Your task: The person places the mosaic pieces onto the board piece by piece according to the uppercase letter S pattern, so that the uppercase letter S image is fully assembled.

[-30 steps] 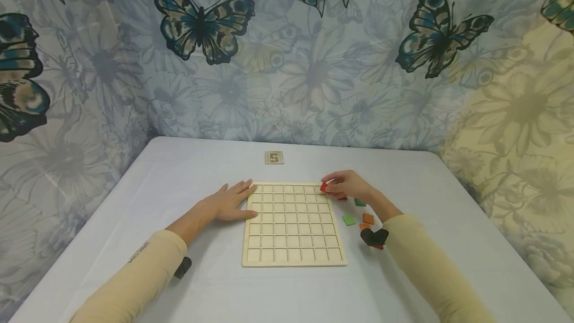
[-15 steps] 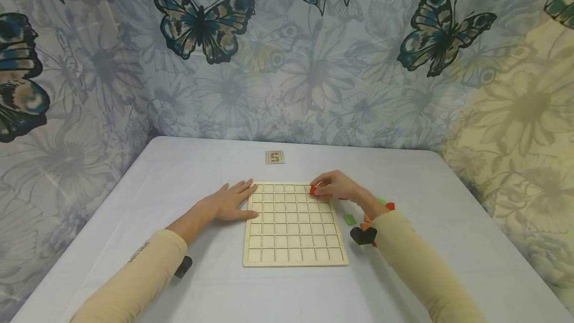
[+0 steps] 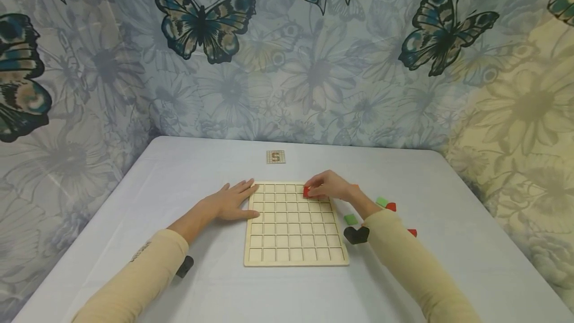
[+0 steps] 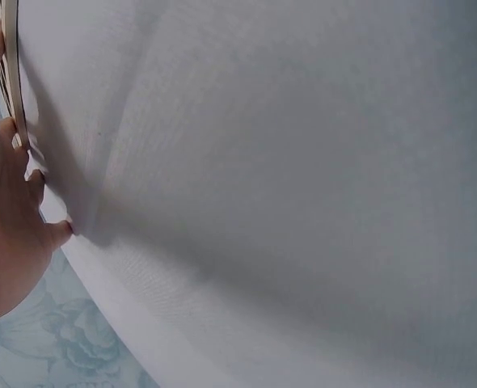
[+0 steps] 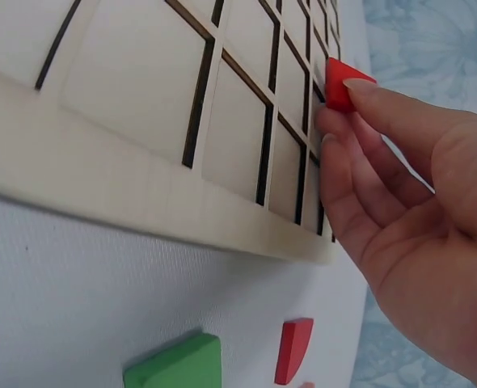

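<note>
A pale wooden board (image 3: 296, 243) with a grid of square recesses lies on the white table. My left hand (image 3: 230, 203) rests on its left edge with fingers spread; the left wrist view catches only part of that hand (image 4: 12, 218). Over the upper right rows, my right hand (image 3: 329, 186) pinches a small red tile (image 3: 306, 191) between thumb and fingers. Close up in the right wrist view, the red tile (image 5: 339, 83) stands tilted at the board's grid, held by the right hand (image 5: 432, 178). Whether it touches a recess, I cannot tell.
Beside the board's right edge lie loose tiles: a green tile (image 3: 351, 219), a light green tile (image 3: 382, 201) and red tiles (image 3: 412, 232), some hidden by the right arm. Behind the board sits a small gridded card (image 3: 275, 157) marked with an S-like figure. Butterfly-patterned cloth surrounds the table.
My right hand has moved left with the red tile, from the board's upper right corner to farther in over the grid. My left hand has stayed in place.
</note>
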The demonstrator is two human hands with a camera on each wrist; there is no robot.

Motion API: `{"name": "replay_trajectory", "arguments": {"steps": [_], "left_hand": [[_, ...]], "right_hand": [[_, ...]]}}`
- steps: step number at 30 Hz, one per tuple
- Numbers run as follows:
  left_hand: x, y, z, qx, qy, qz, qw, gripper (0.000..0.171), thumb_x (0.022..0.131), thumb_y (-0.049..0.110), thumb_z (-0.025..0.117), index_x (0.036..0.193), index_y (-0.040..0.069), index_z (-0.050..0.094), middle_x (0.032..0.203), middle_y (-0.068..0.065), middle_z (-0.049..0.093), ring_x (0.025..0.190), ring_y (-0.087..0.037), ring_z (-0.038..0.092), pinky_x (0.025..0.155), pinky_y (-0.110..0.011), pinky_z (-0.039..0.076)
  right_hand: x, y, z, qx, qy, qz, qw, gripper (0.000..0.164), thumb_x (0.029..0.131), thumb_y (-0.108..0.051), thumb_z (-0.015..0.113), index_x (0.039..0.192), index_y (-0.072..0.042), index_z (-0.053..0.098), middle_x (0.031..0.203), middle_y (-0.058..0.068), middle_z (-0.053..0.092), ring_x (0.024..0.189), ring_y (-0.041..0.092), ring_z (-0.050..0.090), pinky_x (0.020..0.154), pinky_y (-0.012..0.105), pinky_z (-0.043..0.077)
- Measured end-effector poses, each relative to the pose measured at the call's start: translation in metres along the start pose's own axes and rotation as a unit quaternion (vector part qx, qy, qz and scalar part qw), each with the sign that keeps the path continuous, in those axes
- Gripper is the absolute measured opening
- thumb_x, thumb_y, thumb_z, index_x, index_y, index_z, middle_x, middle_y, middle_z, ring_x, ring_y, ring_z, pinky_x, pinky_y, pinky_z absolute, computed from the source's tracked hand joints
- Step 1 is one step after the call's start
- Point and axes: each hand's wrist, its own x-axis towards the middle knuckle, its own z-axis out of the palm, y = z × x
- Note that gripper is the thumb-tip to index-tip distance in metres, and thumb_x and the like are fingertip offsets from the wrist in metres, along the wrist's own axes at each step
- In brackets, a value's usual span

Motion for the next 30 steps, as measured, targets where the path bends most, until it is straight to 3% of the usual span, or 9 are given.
{"name": "replay_trajectory", "arguments": {"steps": [10, 30], "left_hand": [[0.0014, 0.0000, 0.0009, 0.000, 0.003, 0.005, 1.0000, 0.090, 0.089, 0.069, 0.044, 0.154, 0.014, 0.015, 0.159, -0.007, 0.007, 0.144, -0.028, 0.008, 0.110, -0.058, 0.006], [-0.0006, 0.0020, -0.0004, 0.010, 0.005, 0.004, 0.9999, 0.088, 0.090, 0.066, 0.044, 0.154, 0.012, 0.016, 0.159, -0.009, 0.008, 0.144, -0.029, 0.009, 0.110, -0.059, 0.007]], "right_hand": [[0.0038, -0.0048, 0.0057, -0.033, -0.011, -0.004, 0.999, 0.020, 0.086, -0.006, 0.071, 0.105, 0.001, 0.072, 0.090, 0.007, 0.071, 0.065, 0.015, 0.064, 0.058, 0.027, 0.052], [0.0005, -0.0098, 0.0089, -0.039, -0.011, -0.005, 0.999, 0.020, 0.086, -0.008, 0.072, 0.104, 0.000, 0.072, 0.089, 0.005, 0.071, 0.071, 0.014, 0.063, 0.065, 0.028, 0.051]]}}
